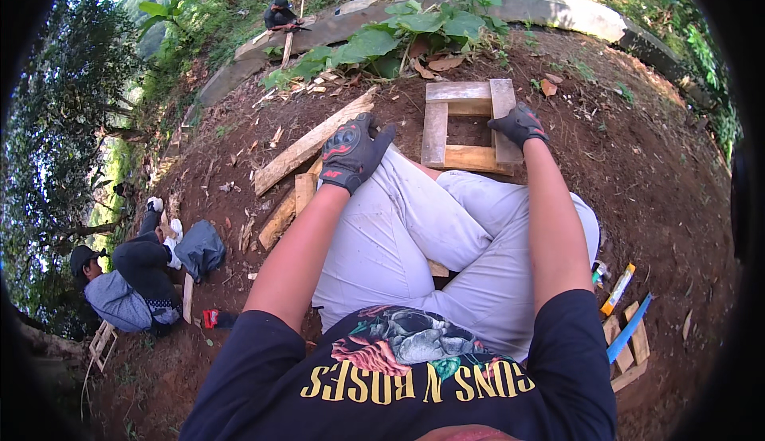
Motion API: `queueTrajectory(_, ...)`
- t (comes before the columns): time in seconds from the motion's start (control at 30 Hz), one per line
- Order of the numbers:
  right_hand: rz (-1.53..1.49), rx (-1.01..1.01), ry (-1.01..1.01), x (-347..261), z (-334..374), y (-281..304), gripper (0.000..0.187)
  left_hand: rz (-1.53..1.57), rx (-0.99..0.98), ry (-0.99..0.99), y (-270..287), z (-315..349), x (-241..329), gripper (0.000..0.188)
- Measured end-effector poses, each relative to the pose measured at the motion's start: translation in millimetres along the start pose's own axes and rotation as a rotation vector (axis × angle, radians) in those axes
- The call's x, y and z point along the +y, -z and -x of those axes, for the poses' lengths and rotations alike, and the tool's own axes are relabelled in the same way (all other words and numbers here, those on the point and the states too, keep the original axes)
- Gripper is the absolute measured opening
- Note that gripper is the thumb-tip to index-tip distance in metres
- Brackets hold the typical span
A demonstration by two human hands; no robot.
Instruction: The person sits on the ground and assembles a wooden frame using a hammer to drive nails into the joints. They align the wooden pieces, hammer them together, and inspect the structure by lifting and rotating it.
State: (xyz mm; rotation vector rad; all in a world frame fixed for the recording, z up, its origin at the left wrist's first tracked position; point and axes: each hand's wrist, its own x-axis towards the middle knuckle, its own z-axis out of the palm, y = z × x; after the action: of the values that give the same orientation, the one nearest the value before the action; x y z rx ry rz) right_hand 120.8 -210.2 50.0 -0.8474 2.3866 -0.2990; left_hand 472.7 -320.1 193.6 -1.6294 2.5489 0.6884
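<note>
On the dirt ahead of my crossed legs lies a small square wooden frame made of short boards. My right hand, in a dark glove with red marks, is closed at the frame's right-hand board, thumb side on the wood; its fingertips are partly hidden. My left hand, gloved alike, rests over my left knee, thumb apart from the fingers and nothing seen in it. Just beyond that hand a long rough plank lies slantwise, with shorter wood pieces beside it.
A blue blade-like strip and a yellow-and-white tool lie by wood offcuts at my right. One person sits at left near a grey bag; another works far off by a low concrete edge. Leafy plants grow ahead.
</note>
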Motion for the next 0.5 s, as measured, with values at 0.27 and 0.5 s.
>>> queueTrajectory(0.27, 0.045, -0.024, 0.015, -14.8, 19.7, 16.0, 0.087, -0.069, -0.037, 0.059, 6.8, 5.8, 2.4, 0.061)
queueTrajectory(0.5, 0.044, 0.079, 0.055, -0.1, 19.8, 8.2, 0.085, 0.150, 0.240, -0.192, -1.7, 49.3, -12.2, 0.055)
